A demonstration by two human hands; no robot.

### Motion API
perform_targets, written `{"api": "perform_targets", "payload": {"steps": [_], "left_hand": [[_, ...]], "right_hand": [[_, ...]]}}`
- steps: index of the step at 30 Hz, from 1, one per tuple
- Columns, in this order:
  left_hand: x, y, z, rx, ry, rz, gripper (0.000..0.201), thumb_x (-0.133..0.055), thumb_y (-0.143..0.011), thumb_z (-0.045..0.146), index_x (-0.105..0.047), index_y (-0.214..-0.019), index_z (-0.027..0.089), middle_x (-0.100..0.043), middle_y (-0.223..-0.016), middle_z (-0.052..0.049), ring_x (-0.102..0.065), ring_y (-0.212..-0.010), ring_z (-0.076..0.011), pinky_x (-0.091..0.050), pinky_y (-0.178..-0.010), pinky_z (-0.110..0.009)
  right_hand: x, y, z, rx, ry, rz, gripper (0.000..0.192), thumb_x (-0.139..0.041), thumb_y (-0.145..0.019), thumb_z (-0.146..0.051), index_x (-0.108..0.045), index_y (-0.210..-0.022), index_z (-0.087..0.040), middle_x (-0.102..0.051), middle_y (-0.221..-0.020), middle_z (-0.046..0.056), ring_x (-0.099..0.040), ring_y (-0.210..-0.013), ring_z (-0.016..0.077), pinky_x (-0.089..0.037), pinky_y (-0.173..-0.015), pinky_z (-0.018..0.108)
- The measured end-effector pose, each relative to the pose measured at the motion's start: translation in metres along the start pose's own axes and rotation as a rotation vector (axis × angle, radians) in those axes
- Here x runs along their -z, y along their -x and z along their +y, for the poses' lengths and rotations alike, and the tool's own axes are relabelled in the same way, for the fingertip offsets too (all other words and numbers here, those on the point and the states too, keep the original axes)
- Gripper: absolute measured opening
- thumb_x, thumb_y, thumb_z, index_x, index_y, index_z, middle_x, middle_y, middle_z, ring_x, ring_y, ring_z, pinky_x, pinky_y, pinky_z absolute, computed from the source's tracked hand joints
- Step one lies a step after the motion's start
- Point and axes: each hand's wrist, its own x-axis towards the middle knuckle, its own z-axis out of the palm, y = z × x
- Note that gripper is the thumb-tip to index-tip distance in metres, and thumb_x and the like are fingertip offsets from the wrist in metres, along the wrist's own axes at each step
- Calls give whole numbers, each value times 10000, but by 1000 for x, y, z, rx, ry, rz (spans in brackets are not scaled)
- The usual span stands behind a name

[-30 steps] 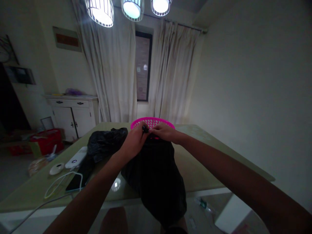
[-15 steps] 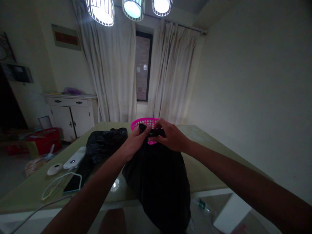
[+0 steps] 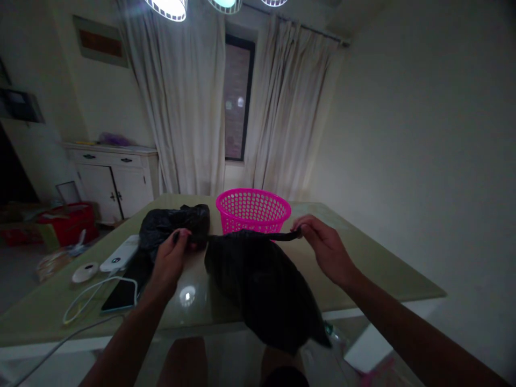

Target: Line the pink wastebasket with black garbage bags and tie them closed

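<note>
Black bag [image 3: 268, 290] overhangs table edge [image 3: 220, 325]; hands [image 3: 169, 259] hold it — well apart.

Bskt [image 3: 242, 225] on tbl [image 3: 379, 258], behind bag [image 3: 266, 285]

Cannot see into the black bag [image 3: 262, 285]; lose most of its folds in shadow. Cannot trace its stretched edge inside the closed fingers of the left hand [image 3: 171, 258] and right hand [image 3: 322, 247]. Lose the lower front of the pink basket [image 3: 253, 207] behind the bag. Cannot tell the contents of the crumpled bag [image 3: 173, 219] on the counter [image 3: 374, 263]. Record three lamps [image 3: 167, 7] cut off by the top edge, the cable [image 3: 68, 339] by the bottom. Find the purple item [image 3: 114, 140] at left too blurred to identify.
</note>
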Motion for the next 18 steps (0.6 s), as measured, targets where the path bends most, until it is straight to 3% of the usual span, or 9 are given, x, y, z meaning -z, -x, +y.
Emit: {"api": "perform_targets", "payload": {"steps": [2, 4, 6, 8, 10, 11, 13, 16, 18], "left_hand": [[21, 4, -24, 13, -123, 75, 670, -729, -787, 890, -706, -892, 228, -624, -663, 7, -565, -659, -206, -440, -612, -297], [26, 17, -40, -60, -221, 57, 661, -590, -903, 877, -690, -886, 224, -674, -729, -24, -626, -730, -235, -494, -681, -326], [19, 38, -47, -148, -231, -106, 620, -502, -1002, 800, -703, -989, 214, -770, -978, -86, -712, -930, -275, -559, -818, -361], [6, 58, -51, -209, -224, -368, 546, -514, -1050, 701, -702, -1218, 216, -763, -1283, -132, -718, -1174, -310, -575, -979, -409], [-5, 69, -55, -243, -264, -582, 515, -556, -1063, 622, -656, -1397, 243, -724, -1419, -139, -692, -1290, -320, -559, -1073, -448], [-7, 69, -57, -260, -293, -629, 504, -567, -1067, 591, -642, -1434, 255, -719, -1436, -136, -688, -1307, -318, -550, -1099, -460], [-6, 56, -62, -300, -352, -573, 464, -571, -1071, 547, -647, -1421, 253, -737, -1399, -134, -706, -1271, -312, -557, -1094, -473], [8, 17, -67, -394, -598, -258, 384, -540, -1057, 440, -691, -1292, 176, -756, -1285, -185, -714, -1202, -351, -560, -1068, -518], [20, -9, -69, -448, -933, -81, 428, -537, -1013, 308, -667, -1376, 121, -675, -1448, -251, -637, -1326, -423, -525, -1097, -577]], "right_hand": [[5, 19, 13, -114, -62, -2, 393, -645, -1046, -606, -734, -923, -244, -685, -866, 50, -648, -837, 210, -544, -795, 355], [2, 30, 21, -254, -223, 35, 451, -696, -995, -671, -732, -912, -230, -682, -861, 45, -654, -807, 190, -572, -767, 334], [-4, 29, 23, -381, -423, 167, 503, -791, -897, -719, -705, -913, -223, -696, -891, 32, -665, -784, 167, -602, -727, 304], [-4, 18, 20, -438, -537, 340, 553, -910, -770, -699, -675, -919, -221, -704, -907, 13, -664, -737, 140, -615, -673, 269], [7, -1, 14, -435, -543, 496, 541, -963, -725, -614, -652, -920, -215, -702, -888, -3, -650, -669, 113, -609, -618, 238], [16, -12, 12, -422, -522, 564, 499, -954, -752, -564, -642, -918, -212, -699, -884, -8, -642, -641, 101, -600, -593, 223], [40, -34, 8, -398, -458, 690, 366, -881, -849, -457, -620, -914, -208, -687, -864, -14, -622, -585, 83, -572, -540, 203], [75, -67, 5, -366, -325, 803, 169, -724, -968, -322, -601, -917, -218, -683, -840, -8, -648, -569, 106, -565, -520, 232], [91, -88, 6, -338, -248, 807, 104, -650, -995, -264, -606, -909, -228, -694, -847, 4, -699, -614, 140, -594, -565, 278]]}}
